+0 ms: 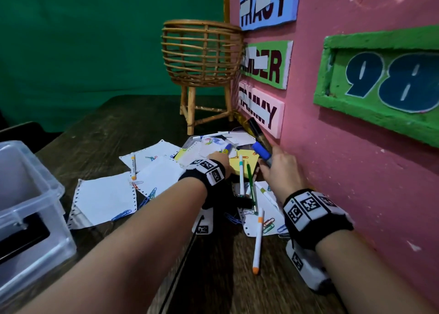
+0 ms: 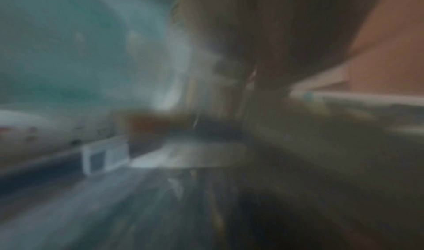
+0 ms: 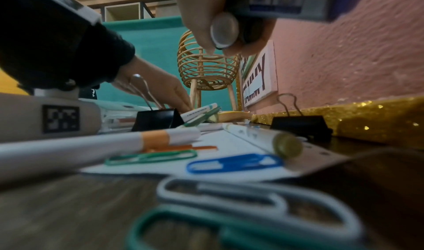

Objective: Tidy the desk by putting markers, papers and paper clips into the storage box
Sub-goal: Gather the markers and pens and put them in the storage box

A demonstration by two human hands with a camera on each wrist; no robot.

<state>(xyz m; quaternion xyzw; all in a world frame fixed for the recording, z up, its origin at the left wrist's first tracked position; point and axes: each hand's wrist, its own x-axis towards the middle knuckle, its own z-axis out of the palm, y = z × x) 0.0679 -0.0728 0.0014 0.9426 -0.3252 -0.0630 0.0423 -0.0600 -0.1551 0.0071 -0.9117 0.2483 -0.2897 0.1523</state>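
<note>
Beside the pink wall, my right hand [image 1: 267, 164] grips two thick markers, one blue [image 1: 261, 152] and one black [image 1: 255, 127]. Their butt ends [image 3: 223, 30] show between its fingers [image 3: 199, 18] in the right wrist view. My left hand [image 1: 217, 159] reaches over the scattered papers [image 1: 107, 199], fingers [image 3: 160, 90] stretched toward a small blue-capped marker [image 1: 226, 148]; the left wrist view is blurred. Thin markers lie loose: an orange-tipped one [image 1: 257, 240], a green one [image 1: 250, 183], another on the left [image 1: 133, 166]. Coloured paper clips [image 1: 121, 215] are strewn about. The clear storage box [image 1: 31, 194] stands open at the far left.
A wicker basket on legs [image 1: 202, 52] stands at the back by the pink wall [image 1: 356, 159], which bounds the desk on the right. Two black binder clips [image 3: 156, 119] [image 3: 300, 125] sit among the papers. A yellow pad [image 1: 244, 159] lies between my hands.
</note>
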